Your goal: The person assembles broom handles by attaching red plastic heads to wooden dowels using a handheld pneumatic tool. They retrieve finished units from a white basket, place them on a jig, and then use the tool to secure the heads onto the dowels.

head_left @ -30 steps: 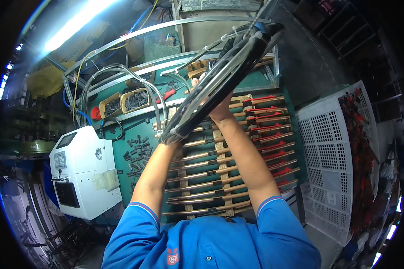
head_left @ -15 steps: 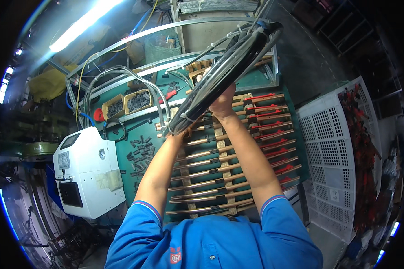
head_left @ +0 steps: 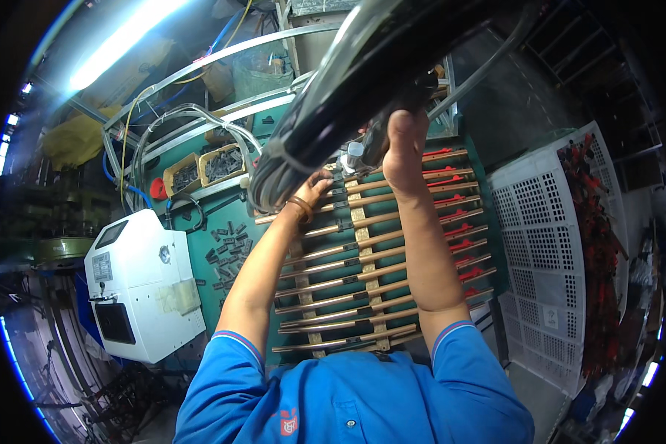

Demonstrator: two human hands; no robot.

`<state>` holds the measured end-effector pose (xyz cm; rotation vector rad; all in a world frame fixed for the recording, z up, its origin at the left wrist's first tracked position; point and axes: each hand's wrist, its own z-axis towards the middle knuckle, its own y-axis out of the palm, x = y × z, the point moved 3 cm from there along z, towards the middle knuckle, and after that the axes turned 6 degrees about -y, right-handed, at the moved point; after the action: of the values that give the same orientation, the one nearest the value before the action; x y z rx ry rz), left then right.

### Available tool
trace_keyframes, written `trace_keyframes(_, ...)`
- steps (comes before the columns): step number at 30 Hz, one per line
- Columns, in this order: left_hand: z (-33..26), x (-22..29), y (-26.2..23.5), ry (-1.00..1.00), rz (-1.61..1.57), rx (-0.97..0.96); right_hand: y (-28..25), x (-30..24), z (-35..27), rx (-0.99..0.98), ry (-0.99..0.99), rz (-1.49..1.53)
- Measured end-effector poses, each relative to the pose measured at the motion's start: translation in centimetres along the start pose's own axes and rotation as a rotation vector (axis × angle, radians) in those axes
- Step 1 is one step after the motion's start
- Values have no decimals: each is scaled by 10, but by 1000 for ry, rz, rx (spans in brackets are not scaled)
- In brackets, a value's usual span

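My right hand [head_left: 405, 159] is closed round a dark hand-held tool [head_left: 378, 137] with a pale metallic end, above the far rows. A thick bundle of black and clear hoses [head_left: 362, 92] hangs in front of the tool and hides part of it. My left hand [head_left: 314, 189], with a brown bracelet at the wrist, has its fingers bent onto a far copper-coloured rod [head_left: 336, 206] near a small black fitting. Several such rods lie side by side across two slotted wooden strips [head_left: 361, 235]. Red clips [head_left: 460, 244] sit along their right ends.
To the left stands a white machine [head_left: 144, 285], with loose black pieces [head_left: 229, 251] beside it on the green table [head_left: 274, 140]. Two boxes [head_left: 222, 164] of black parts sit further back. A white perforated crate [head_left: 536, 244] with red and black parts stands to the right.
The hose bundle has swung up and closer to my head. My right hand has moved right and now shows the tool in its grip. My left hand has come into view at the rods.
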<state>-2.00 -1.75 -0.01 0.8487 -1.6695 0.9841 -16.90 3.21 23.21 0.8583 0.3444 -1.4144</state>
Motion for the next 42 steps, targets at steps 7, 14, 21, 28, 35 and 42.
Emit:
trace_keyframes(7, 7, -6, 1, 119, -24, 8, -13, -2, 2, -86, 45, 49)
trace_keyframes(14, 20, -52, -5, 29, 12, 77, -4, -7, -1, -115, 43, -123)
trace_keyframes(21, 12, -23, -16, -117, 190, -125, 16, 11, 8, -64, 52, -211)
trace_keyframes(28, 10, -19, -3, -66, 54, -13, 20, 24, 9, -5, 7, -209)
trace_keyframes(35, 8, -6, -1, -147, 172, 6, 4, 36, 0, -69, -48, -59)
trace_keyframes(42, 6, -20, -5, -2, 230, 43, 7, 35, -3, -95, -142, -273)
